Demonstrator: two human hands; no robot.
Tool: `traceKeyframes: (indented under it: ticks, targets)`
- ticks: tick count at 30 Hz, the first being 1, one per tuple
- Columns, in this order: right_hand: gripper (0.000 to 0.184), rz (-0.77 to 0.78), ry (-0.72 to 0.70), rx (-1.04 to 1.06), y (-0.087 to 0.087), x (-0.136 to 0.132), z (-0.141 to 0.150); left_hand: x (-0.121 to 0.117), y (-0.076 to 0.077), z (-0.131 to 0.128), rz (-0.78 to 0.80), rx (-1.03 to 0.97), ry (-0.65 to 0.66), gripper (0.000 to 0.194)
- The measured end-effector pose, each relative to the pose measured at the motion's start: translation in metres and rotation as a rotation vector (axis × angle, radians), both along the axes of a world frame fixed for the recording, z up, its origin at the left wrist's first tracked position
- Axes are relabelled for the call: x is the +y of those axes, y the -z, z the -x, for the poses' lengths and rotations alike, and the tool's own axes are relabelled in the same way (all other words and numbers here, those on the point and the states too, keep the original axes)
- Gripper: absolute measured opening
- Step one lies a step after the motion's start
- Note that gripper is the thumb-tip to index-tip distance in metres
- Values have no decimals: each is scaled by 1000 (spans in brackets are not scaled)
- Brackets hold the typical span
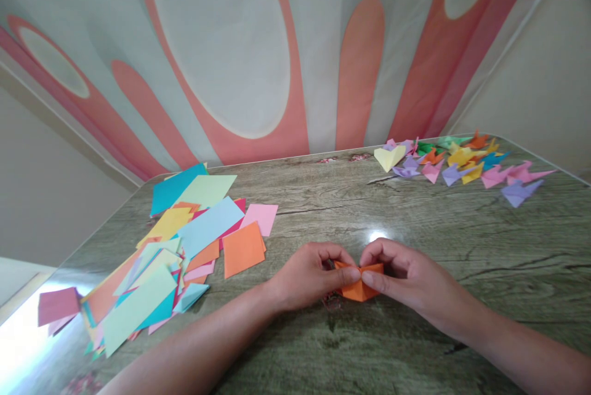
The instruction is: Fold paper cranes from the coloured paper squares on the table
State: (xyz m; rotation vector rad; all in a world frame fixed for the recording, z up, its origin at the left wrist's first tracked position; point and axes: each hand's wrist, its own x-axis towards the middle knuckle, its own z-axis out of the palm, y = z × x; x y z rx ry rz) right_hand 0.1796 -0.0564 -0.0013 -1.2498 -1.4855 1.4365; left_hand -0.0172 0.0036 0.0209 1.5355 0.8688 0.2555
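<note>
A small piece of orange origami paper [361, 290], partly folded, is held just above the wood-grain table [323, 198], near its front middle. My left hand [318, 275] pinches its left side, thumb on the near face and fingers behind. On the right side my right hand [399, 272] grips it the same way. Both thumb tips almost meet at the paper's centre. The fingers hide its upper corners and back, so its exact folded form cannot be made out.
Loose coloured paper sheets [138, 309] lie in a messy pile at the left, with an orange square [244, 250] at its edge. Several folded paper birds [455, 158] and a pale yellow paper heart [389, 158] sit at the back right. A patterned curtain [318, 75] hangs behind.
</note>
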Motion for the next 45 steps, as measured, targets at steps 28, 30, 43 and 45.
traceKeyframes:
  ticks: [28,30,43,45]
  targets:
    - [16,-533,190,-394,3,0,-5,4,7,0,-127,-89,-214,35]
    - [19,-568,165,-402,5,1,-5,3,7,0,-143,-59,-218,30]
    - [18,-749,97,-495,8,-1,0,2,8,-3,-382,-104,-292,13]
    - [19,-776,92,-512,8,-2,1,1,7,-5,-417,-95,-283,9]
